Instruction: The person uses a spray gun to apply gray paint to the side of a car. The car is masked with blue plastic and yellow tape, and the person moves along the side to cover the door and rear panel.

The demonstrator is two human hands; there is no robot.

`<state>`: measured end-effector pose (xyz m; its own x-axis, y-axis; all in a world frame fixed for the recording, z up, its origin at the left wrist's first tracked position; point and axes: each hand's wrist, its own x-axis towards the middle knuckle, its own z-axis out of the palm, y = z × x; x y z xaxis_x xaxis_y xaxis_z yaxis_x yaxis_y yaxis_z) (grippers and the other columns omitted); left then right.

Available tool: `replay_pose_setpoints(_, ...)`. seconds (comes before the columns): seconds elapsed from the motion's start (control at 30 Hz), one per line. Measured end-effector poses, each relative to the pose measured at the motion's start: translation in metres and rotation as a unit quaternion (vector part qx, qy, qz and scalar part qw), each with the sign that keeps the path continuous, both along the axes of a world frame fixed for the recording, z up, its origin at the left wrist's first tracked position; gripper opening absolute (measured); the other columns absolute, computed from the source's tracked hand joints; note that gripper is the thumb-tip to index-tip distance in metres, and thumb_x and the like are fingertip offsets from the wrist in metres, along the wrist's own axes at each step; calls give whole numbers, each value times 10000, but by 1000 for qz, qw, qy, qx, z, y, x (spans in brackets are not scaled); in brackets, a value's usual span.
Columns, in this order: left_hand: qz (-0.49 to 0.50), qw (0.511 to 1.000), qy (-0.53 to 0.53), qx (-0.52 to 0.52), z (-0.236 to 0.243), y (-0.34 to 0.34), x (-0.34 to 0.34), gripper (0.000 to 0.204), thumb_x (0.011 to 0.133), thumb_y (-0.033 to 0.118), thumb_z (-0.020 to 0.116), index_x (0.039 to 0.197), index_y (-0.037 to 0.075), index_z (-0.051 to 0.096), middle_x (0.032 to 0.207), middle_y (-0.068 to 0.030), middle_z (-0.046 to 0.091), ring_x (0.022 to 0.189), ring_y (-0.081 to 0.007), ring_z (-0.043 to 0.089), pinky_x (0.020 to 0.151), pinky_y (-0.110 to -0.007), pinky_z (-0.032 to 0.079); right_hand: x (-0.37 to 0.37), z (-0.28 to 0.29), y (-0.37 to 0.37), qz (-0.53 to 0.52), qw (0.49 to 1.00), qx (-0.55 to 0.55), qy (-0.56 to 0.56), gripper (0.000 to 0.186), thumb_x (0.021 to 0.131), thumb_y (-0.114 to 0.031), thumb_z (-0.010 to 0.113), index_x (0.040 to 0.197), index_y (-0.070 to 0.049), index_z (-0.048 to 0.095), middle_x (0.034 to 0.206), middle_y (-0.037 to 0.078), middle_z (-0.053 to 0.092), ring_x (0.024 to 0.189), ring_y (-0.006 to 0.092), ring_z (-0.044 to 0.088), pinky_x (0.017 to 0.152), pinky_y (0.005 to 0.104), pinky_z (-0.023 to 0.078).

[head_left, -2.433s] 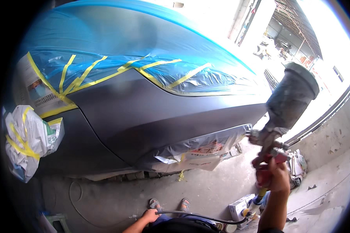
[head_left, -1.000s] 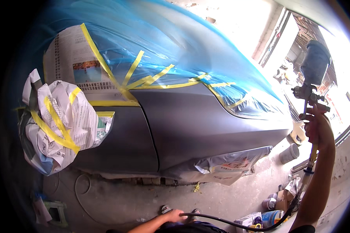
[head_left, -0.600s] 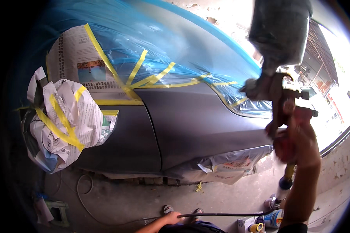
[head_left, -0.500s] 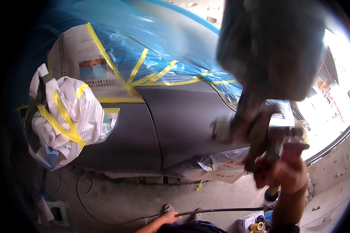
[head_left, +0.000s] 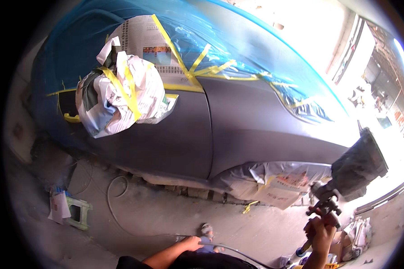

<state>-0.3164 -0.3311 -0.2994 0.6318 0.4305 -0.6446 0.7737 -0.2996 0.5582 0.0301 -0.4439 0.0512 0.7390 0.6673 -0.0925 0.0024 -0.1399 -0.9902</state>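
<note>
My right hand (head_left: 319,231) grips a spray gun (head_left: 327,201), whose dark cup (head_left: 358,165) tilts up and right beside the car's lower body. My left hand (head_left: 191,243) is closed on a black air hose (head_left: 229,249) near my waist. In front of me stands a car with a matte dark grey panel (head_left: 260,123) and door (head_left: 161,143). Its upper part is under blue plastic (head_left: 260,36), edged with yellow tape (head_left: 168,38) and newspaper (head_left: 139,31). A crumpled, taped paper wrap (head_left: 121,94) covers a protruding part. More masking paper (head_left: 285,186) covers the wheel area.
A green plastic stool (head_left: 80,215) with paper stands at the lower left beside loops of pale hose (head_left: 112,201). Boxes and crumpled material (head_left: 352,237) lie along the right wall (head_left: 381,224). A bright doorway (head_left: 381,80) opens at the upper right; my feet (head_left: 206,229) show below.
My right hand has brought the spray gun downward from its raised position. The view has shifted, so more of the car's left part and the stool shows. My left hand still holds the hose.
</note>
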Motion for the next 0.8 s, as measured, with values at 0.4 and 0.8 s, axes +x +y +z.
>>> replay_pose_setpoints(0.4,87,987,124,50,15,15,-125,343,801,403,582,974,115,648,976,-179,636,936,-348,598,814,-437,470,-68,-59,9,-149,986,-2,-78,242,870,-191,561,1089,-92,585,617,-5,557,476,24,445,389,170,300)
replay_pose_setpoints(0.8,-2,969,240,61,-23,86,-367,444,794,422,568,1033,53,626,1052,-171,617,1004,-336,572,868,-419,453,-327,-211,75,229,944,-106,-210,139,743,-120,575,850,-84,657,841,89,631,827,222,588,755,344,457)
